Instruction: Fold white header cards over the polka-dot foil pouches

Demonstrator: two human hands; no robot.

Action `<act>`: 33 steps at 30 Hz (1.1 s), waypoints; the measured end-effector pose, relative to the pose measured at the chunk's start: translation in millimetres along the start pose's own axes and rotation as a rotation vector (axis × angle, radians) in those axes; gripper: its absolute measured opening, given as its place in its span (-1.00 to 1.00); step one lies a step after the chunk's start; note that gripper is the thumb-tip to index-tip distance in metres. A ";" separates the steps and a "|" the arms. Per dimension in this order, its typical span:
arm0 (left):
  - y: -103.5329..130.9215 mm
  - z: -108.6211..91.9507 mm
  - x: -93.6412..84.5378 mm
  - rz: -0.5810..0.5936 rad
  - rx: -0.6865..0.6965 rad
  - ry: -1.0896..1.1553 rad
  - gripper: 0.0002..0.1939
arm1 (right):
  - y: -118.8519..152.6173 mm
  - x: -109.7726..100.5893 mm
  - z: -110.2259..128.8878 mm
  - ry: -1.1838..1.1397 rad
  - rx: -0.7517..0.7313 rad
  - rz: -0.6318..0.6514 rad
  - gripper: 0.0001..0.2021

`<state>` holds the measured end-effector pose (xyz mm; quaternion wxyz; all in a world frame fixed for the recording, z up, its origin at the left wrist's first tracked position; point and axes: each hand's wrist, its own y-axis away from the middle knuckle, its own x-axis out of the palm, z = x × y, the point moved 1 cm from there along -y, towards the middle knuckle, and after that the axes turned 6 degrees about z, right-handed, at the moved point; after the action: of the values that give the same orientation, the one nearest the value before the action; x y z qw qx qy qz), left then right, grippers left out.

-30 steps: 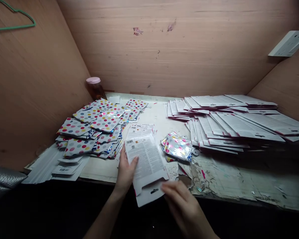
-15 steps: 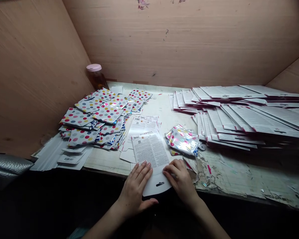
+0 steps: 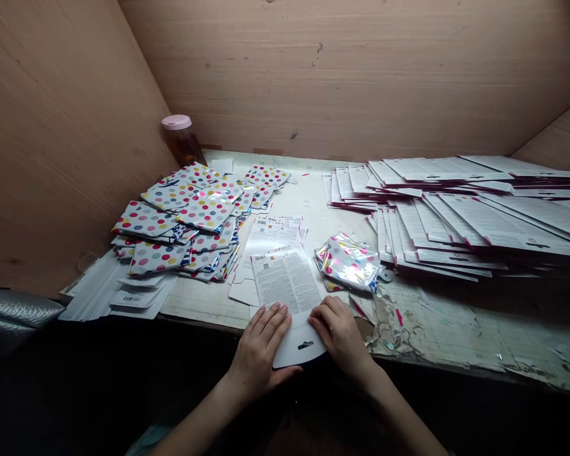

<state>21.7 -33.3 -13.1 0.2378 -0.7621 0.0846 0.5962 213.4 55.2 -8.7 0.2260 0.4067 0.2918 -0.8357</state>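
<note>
A white printed packaging card (image 3: 289, 278) with a hang slot lies face down at the table's front edge, its slotted end jutting over it. My left hand (image 3: 261, 345) rests on the card's left side, fingers flat and the thumb stretched along the near edge. On the right edge, the curled fingers of my right hand (image 3: 339, 332) pinch the card; their tips are partly hidden. More printed cards (image 3: 275, 229) lie beneath and beyond it. Just past my right hand sits a small stack of shiny polka-dot packets (image 3: 349, 263).
A large heap of polka-dot packets (image 3: 204, 209) stands at the left, with white plastic bags (image 3: 92, 291) below it. Behind is a pink-lidded bottle (image 3: 183, 139). Stacked cards (image 3: 456, 221) spread across the right. Wooden panels (image 3: 361, 82) enclose the table, whose front edge is chipped.
My left thumb has moved up to the card's near edge. My right hand has shifted very slightly left along its side. The view has tilted a little.
</note>
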 end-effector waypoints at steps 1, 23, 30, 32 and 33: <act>-0.5 -0.3 0.2 -0.005 0.001 0.000 -0.17 | -2.1 1.5 -0.8 0.028 -0.004 0.004 -0.80; 18.0 -2.3 -2.6 -0.236 0.091 0.085 -0.63 | 14.4 -14.3 20.4 0.099 -0.319 0.125 -0.84; 14.1 -15.5 -5.9 -0.393 -0.175 0.185 -0.78 | 8.7 -5.4 25.7 0.060 -0.288 0.077 -0.77; 9.7 -15.6 -8.1 -0.331 -0.266 0.203 -0.85 | 6.2 -7.6 24.3 0.012 -0.222 0.082 -0.80; 7.0 -15.2 -8.8 -0.302 -0.308 0.209 -0.88 | 4.7 -7.6 23.5 -0.015 -0.181 0.083 -0.82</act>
<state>29.6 -47.8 -3.9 0.1952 -0.8510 -0.0983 0.4776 207.8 37.1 7.8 0.2982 0.3901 0.3474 -0.7989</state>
